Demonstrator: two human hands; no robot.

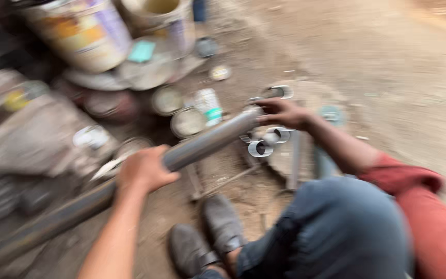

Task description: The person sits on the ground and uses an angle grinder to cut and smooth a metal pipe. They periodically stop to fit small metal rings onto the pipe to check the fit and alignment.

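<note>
Hands [145,169] grip 1 steel pipe [207,139] beside 4 cut rings [260,149].

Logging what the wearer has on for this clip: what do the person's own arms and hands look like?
Both hands are bare, no gloves. The left hand comes off a bare forearm with no sleeve in view. The right hand has a bare forearm too, with a red sleeve pushed up near the elbow. The picture is blurred, so any finer marks cannot be told.
</note>
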